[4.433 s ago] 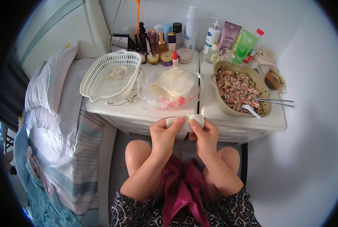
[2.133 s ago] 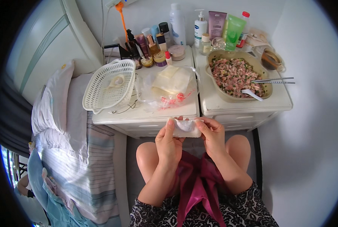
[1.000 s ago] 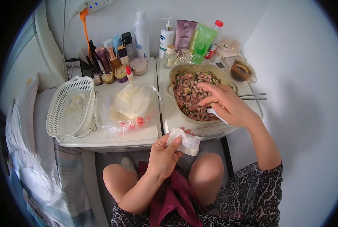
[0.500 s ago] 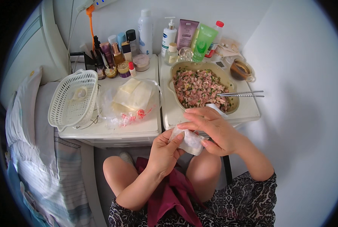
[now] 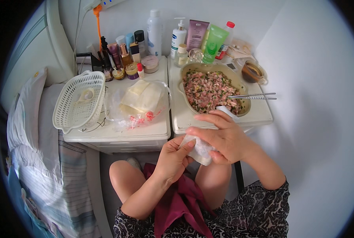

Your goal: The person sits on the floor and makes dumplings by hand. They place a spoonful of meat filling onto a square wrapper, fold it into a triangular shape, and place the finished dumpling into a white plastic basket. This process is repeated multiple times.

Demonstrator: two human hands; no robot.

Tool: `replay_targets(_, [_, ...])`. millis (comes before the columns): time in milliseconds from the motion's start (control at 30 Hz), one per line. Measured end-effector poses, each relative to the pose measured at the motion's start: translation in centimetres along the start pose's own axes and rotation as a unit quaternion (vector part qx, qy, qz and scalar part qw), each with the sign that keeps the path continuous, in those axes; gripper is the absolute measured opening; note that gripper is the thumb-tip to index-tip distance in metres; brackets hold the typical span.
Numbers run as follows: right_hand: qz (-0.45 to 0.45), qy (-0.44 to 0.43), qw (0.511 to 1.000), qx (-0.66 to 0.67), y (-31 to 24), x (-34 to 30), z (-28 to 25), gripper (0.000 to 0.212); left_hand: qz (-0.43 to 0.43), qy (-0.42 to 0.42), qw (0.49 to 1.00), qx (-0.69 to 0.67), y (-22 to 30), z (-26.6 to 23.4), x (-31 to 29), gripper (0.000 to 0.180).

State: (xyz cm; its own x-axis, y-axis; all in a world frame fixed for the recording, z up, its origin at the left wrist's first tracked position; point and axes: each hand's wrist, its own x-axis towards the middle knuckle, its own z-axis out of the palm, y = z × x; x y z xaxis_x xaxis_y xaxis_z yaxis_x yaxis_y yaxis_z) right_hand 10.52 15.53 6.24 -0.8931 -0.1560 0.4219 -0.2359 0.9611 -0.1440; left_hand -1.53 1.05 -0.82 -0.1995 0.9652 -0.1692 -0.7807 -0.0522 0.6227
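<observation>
"Where do we have the white wrapper?"
"Near our right knee; our left hand pinches its left edge."
"Our right hand?"
"It arches over the wrapper's right side; we cannot tell whether it grips."
"And beyond?"
"We see pale sheets leftward, the mince bowl rightward."

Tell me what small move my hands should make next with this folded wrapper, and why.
Probably bring your right hand's fingers gently onto the folded wrapper's right end and press it together: your left hand pinches the left end, your right is curved over the other side, and the middle bulges.
</observation>
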Motion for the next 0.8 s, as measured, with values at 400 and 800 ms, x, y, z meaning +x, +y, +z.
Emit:
replay_targets(400, [0.337,0.321,0.69,0.554,-2.8,-2.5,7.1,0.034,0.112,0.031,0.99,-0.082,1.2,0.6,0.4,0.031])
replay_targets(800, [0.368,0.529,0.505,0.574,-4.8,0.8,12.4,0.016,0.2,0.096,0.974,-0.042,-0.9,-0.5,0.4,0.031])
